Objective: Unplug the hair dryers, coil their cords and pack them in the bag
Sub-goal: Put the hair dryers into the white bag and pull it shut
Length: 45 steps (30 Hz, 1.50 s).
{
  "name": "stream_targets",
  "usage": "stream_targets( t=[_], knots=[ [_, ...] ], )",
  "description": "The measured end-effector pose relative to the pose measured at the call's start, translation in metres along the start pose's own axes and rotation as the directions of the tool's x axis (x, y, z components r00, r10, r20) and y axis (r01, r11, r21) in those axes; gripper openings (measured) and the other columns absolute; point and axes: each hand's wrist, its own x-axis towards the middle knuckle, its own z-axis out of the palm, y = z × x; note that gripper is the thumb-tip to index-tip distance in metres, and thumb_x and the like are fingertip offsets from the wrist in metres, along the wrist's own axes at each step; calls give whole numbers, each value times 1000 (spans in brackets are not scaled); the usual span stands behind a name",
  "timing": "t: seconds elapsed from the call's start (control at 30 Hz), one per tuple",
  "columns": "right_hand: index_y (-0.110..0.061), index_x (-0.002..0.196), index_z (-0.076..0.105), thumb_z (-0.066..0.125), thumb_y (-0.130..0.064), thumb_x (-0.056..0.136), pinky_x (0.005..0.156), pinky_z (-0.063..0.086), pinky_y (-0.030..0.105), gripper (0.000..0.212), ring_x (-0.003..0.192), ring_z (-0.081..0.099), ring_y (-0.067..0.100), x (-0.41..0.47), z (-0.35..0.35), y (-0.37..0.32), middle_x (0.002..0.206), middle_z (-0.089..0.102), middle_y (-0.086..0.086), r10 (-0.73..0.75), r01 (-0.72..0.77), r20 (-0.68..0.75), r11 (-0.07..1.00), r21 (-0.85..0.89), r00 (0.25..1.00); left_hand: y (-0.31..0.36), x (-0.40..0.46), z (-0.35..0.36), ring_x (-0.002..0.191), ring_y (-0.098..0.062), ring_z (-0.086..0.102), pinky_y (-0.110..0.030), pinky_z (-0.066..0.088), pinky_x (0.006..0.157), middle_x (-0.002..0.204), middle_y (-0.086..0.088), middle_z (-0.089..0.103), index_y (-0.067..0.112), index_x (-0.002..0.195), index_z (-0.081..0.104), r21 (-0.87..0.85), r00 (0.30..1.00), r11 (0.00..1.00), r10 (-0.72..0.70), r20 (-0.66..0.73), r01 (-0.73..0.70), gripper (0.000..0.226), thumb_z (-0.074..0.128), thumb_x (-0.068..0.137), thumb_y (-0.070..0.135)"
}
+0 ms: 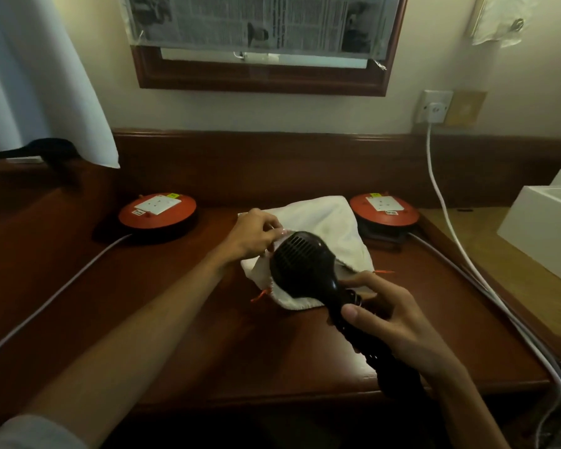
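Note:
A black hair dryer (300, 265) is held over the mouth of a white cloth bag (324, 218) that lies on the wooden desk (175, 319). My right hand (389, 319) grips the dryer's handle together with its coiled black cord. My left hand (256, 233) pinches the upper rim of the bag and holds it open beside the dryer's vented back. The bag's orange drawstring ends (259, 294) stick out at its near edge. Whatever lies inside the bag is hidden.
Two red round extension reels with white sockets stand on the desk, one at the left (157, 210), one at the right (384, 210), each with a grey cable trailing toward me. A white cable hangs from a wall socket (434, 106). A white box (541, 222) sits at right.

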Motion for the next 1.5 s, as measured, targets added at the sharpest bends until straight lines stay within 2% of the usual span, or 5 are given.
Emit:
stream_targets(
  t=[0.47,0.63,0.87,1.23,1.5],
  knots=[
    [-41,134,51,59,-91,60,94,57,43,89,115,61,11,48,5,37,134,62,-8,226,-183,-21,727,-661,974,5,-16,-2,91,-15,65,-39,55,83,94,-2,70,13,98,73,-60,986,991,124,109,-118,11,66,99,22],
    [-46,156,16,73,-62,80,114,41,41,96,140,43,20,34,4,45,158,38,-4,334,-185,37,608,-772,942,3,-18,-8,87,-8,66,-26,51,75,91,2,74,13,98,77,2,980,981,196,-32,-196,13,69,97,23],
    [-45,157,16,65,-50,92,93,56,43,81,119,61,23,38,18,43,144,55,2,183,-177,-86,572,-801,979,23,-22,-10,83,-5,67,-11,48,70,91,3,75,11,100,78,0,930,942,330,-162,-335,13,71,95,21],
    [-20,145,34,62,-41,94,80,60,49,61,99,67,29,135,55,45,122,65,10,141,-182,-127,508,-842,982,40,-22,-20,85,-8,69,-25,54,73,89,4,76,13,95,79,-7,944,957,284,-169,-289,15,72,95,27],
    [-26,161,12,65,-34,93,89,58,48,86,112,66,32,114,26,49,136,63,13,192,-81,12,468,-880,981,33,-26,-18,85,-9,70,-32,59,75,91,3,76,14,97,79,-44,960,968,238,-151,-247,15,71,95,26]
  ],
)
